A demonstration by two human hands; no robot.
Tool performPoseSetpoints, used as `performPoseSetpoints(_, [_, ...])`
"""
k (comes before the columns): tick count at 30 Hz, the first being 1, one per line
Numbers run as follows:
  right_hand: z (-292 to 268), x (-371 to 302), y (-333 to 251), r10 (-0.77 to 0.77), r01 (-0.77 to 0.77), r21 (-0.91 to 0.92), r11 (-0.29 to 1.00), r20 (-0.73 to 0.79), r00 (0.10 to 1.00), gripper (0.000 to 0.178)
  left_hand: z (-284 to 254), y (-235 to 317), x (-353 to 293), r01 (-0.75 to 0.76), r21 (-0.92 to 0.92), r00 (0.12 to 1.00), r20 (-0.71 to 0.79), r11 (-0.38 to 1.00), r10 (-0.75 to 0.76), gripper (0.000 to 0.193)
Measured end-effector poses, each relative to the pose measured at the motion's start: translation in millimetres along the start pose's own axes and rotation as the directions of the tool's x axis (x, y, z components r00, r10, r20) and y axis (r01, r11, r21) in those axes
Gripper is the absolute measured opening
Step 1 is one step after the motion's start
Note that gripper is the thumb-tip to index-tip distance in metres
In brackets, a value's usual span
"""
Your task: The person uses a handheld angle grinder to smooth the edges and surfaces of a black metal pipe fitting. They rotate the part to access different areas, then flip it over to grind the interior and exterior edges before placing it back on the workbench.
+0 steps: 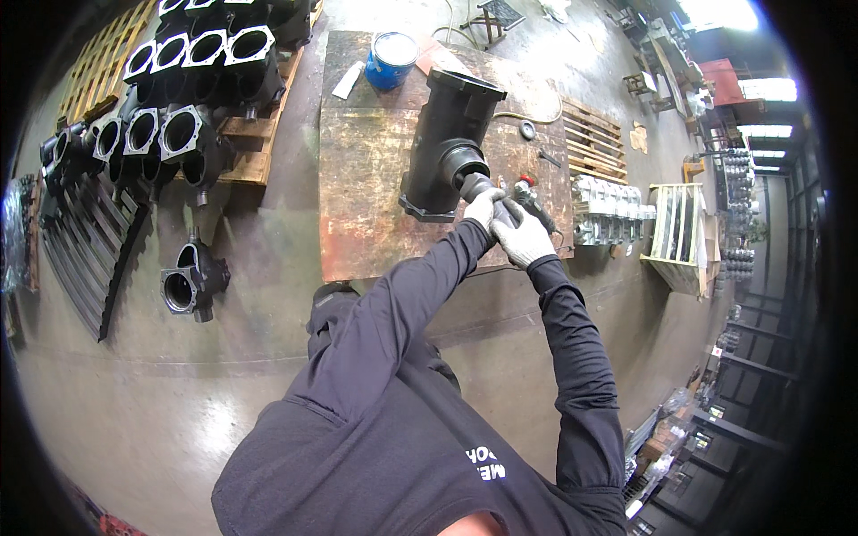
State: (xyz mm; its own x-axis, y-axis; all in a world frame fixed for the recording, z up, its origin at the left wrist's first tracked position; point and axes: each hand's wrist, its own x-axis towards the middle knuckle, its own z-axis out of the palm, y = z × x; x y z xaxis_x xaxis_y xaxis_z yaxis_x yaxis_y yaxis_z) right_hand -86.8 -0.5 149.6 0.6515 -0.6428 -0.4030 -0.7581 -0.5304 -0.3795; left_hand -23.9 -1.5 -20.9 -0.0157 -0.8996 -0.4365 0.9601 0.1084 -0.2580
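Observation:
A black cast pipe body (pixel 454 134) with flanged ends lies on the worn wooden tabletop (pixel 357 192), its round side opening facing me. Both my hands wear whitish work gloves. At that opening my left hand (pixel 483 206) is closed around a dark grey cylindrical tool (pixel 476 185), whose tip reaches the mouth; its exact kind is hard to make out. Just behind it, on the same tool, my right hand (pixel 524 238) is closed too. Beside the right hand is a black hand tool (pixel 535 211) with a red part (pixel 526 180) at its end.
A blue can (pixel 391 61), a white tube (pixel 348 80), a hose (pixel 536 118) and a small dark disc (pixel 527 130) are on the table. Several black castings (pixel 183 134) stand at left; one casting (pixel 192 279) sits on the floor. Silvery metal parts (pixel 609 211) stand right of the table.

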Motion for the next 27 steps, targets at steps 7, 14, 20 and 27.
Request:
performPoseSetpoints(7, [-15, -35, 2, -0.007, 0.008, 0.060, 0.998, -0.015, 1.000, 0.068, 15, -35, -23, -0.168, -0.004, 0.976, -0.140, 0.986, 0.166, 0.016])
performPoseSetpoints(14, [-24, -55, 2, 0.023, -0.025, 0.116, 0.993, 0.023, 0.999, 0.068, 29, -51, -49, -0.138, -0.020, 0.977, -0.169, 0.990, 0.132, 0.014])
performPoseSetpoints(20, [-16, -43, 4, 0.004, -0.003, 0.130, 0.992, -0.012, 1.000, 0.070, 27, -41, -43, -0.156, -0.010, 0.971, -0.187, 0.988, 0.151, 0.028])
performPoseSetpoints(27, [0, 3, 4, -0.008, 0.006, 0.057, 0.998, 0.033, 0.999, 0.069, 9, -2, -8, -0.065, 0.036, 0.988, -0.137, 0.997, 0.069, 0.024])
